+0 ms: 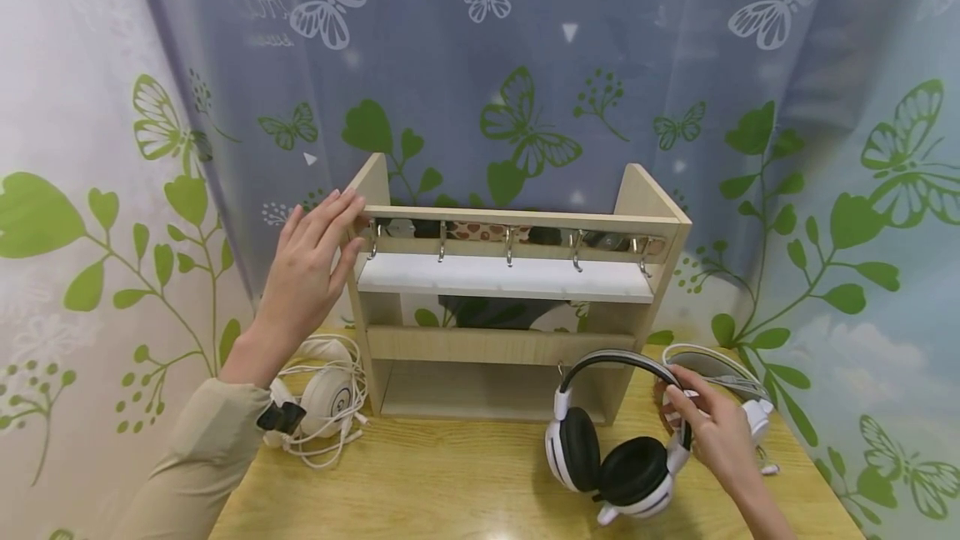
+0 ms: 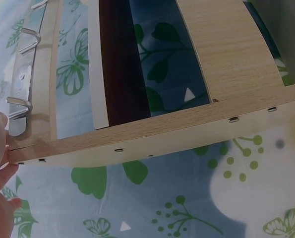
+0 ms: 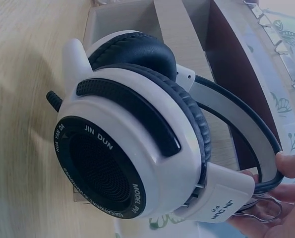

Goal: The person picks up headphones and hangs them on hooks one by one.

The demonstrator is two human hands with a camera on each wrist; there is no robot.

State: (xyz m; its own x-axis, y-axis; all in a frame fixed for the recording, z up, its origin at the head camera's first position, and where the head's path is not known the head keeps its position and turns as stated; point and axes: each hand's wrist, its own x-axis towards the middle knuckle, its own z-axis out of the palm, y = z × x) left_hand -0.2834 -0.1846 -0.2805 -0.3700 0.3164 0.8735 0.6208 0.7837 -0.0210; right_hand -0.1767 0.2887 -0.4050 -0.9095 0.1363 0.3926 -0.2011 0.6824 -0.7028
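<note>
A pale wooden shelf unit (image 1: pixel 495 347) with a row of silver metal hooks (image 1: pixel 510 247) stands on a yellow wood-grain table (image 1: pixel 442 477), before a blue and white butterfly-print curtain (image 1: pixel 420 48). A white headset wound in white cable (image 1: pixel 330 397) lies at its left; another pale headset (image 1: pixel 756 419) lies at its right, behind the right hand (image 1: pixel 716 432). That hand's fingers close around the headband of a white headset with black ear pads (image 1: pixel 633 472), in front of the shelf's right side, covering its lower corner; whether it touches the table is unclear. The left hand (image 1: pixel 303 269), fingers extended, rests on the shelf's upper left edge, holding nothing visible. The left wrist view cuts that hand off; the right-hand headset is partly hidden.
</note>
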